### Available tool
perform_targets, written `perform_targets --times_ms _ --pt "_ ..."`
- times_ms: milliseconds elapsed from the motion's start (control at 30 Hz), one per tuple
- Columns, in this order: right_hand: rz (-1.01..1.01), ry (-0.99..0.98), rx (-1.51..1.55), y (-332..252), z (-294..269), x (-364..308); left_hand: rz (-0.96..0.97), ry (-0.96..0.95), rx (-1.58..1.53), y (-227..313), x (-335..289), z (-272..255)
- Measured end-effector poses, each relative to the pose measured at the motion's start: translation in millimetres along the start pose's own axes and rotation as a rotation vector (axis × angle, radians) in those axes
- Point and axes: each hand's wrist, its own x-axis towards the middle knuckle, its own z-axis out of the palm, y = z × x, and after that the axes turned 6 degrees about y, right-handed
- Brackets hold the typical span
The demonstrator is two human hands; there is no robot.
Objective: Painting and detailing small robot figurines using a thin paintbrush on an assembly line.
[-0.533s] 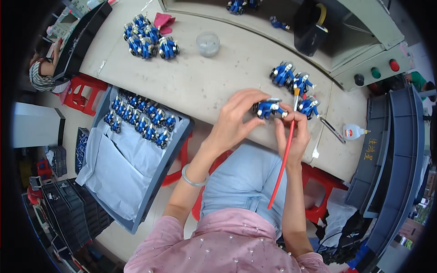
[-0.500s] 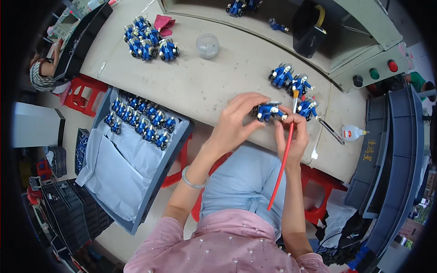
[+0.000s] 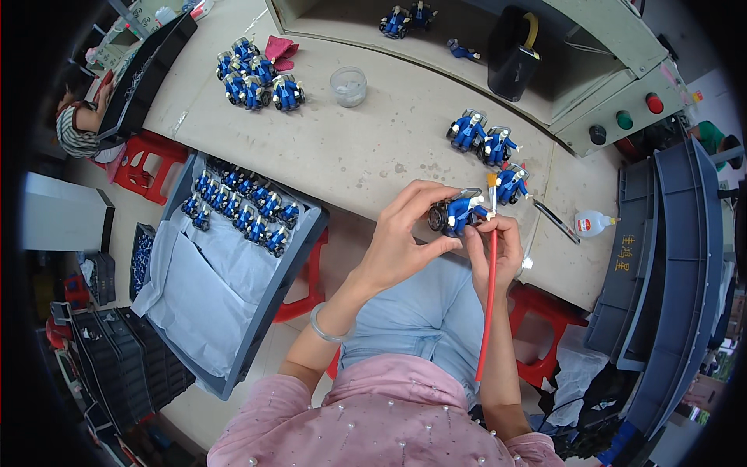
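Over the table's near edge, my left hand is closed on a small blue figurine seated in a black wheelchair. My right hand grips a paintbrush with a long red handle, its tan bristles pointing away from me. The right fingertips also touch or come very close to the figurine's side; the exact contact is partly hidden. Just beyond the hands stand several like figurines in wheelchairs. The nearest of these, another wheelchair figurine, is right beside the bristles.
A grey tray at left holds rows of figurines and white sheets. More figurines, a pink cloth and a clear cup stand on the far table. At right lie a black pen-like tool and a white bottle.
The figurine has turned more upright and come slightly nearer me, with its wheel now showing. The brush stands more vertical. The whole view has shifted a little.
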Motion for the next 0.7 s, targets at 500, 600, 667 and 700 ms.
perform_targets --times_ms 500,600,667,700 --pt "-0.159 -0.205 0.112 -82.0 -111.6 25.5 -0.426 0.111 -0.767 3.8 -74.4 -65.6" --pt "-0.331 -0.066 -0.263 -98.7 -140.6 29.0 -0.462 0.210 -0.795 2.8 -95.6 -77.7" --pt "-0.334 -0.164 -0.174 -106.6 -156.0 30.6 -0.474 0.273 -0.944 0.1 -108.3 -96.8" --pt "-0.340 -0.108 -0.245 -106.5 -161.6 29.9 -0.501 0.336 -1.077 -2.3 -114.3 -108.8"
